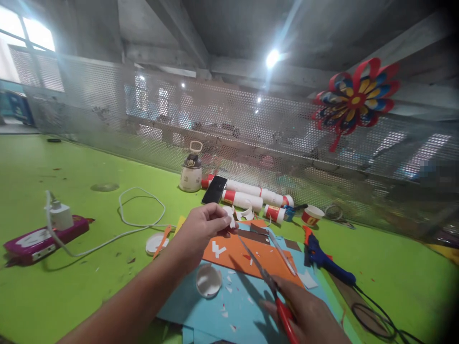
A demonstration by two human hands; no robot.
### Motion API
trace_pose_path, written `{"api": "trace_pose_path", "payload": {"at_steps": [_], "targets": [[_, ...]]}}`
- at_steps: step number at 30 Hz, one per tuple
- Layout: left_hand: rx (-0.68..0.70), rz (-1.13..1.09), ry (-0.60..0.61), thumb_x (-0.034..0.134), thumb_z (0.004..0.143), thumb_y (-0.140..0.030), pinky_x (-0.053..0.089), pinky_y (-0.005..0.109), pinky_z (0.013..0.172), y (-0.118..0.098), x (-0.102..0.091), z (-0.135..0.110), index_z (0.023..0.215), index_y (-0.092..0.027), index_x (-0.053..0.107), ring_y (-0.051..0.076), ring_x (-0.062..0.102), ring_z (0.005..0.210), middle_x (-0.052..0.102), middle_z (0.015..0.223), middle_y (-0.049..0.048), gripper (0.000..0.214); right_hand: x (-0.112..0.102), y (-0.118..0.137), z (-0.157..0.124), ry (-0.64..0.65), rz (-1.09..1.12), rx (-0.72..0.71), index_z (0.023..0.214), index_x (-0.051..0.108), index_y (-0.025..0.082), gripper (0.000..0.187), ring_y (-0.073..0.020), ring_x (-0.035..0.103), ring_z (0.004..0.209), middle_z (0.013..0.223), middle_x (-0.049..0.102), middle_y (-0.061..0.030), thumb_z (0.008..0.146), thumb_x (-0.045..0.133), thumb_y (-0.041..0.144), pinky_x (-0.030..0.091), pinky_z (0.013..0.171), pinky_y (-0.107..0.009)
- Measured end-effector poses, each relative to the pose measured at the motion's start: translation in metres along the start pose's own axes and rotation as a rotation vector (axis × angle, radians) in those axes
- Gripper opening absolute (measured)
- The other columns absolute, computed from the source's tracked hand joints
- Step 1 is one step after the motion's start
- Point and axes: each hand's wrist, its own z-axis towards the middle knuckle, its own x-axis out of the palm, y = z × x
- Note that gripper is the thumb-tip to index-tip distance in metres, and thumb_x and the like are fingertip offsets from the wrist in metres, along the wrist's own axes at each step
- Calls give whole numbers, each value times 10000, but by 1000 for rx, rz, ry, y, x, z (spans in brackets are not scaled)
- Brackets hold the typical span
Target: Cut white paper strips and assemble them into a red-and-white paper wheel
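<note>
My left hand point(211, 223) pinches a small white paper cutout point(230, 215) above the orange sheet, its thumb and fingers closed on it. A pair of scissors point(267, 277) with red handles is in my right hand point(304, 310), the blades pointing up and left toward the cutout. Their tips are close to my left hand but apart from the paper. Below lie the orange sheet point(236, 258) and a light blue sheet point(186, 303), both strewn with white scraps. A white paper cup piece point(208, 281) rests on the blue sheet.
A blue glue gun point(328, 260) with an orange nozzle lies at the right, its black cord trailing forward. Stacked paper cups point(244, 200), a phone point(214, 189) and a bottle point(191, 174) stand behind. At left is a purple power strip point(46, 241) with a white cable point(103, 246).
</note>
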Motion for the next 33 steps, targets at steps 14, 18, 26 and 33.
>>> {"api": "trace_pose_path", "payload": {"at_steps": [14,18,26,33], "targets": [[-37,-4,-65,687,653,-91,477,293,690,17,-12,20,757,-115,577,121,621,599,631,627,8,153,-1,-16,18,94,-348,172,1095,576,169,361,-333,624,892,957,680,-156,880,438,423,428,672,-352],[-37,33,-64,681,655,-72,488,299,711,22,-17,25,891,-88,610,123,620,600,642,621,19,246,-3,-23,20,165,-316,160,1103,575,166,395,-316,632,880,946,686,-150,872,446,459,425,669,-331],[-78,84,-127,711,614,-58,509,310,681,35,-27,35,756,-97,614,127,619,570,646,598,45,177,-13,-22,22,281,-300,85,1148,551,169,414,-287,628,920,1073,663,-155,874,439,458,440,691,-310],[-135,105,-182,768,567,-59,497,259,584,44,-39,43,678,-116,561,143,638,554,641,578,50,241,-22,-23,27,418,-416,7,1091,584,211,292,-240,645,804,962,679,-104,828,488,294,420,601,-271]]}}
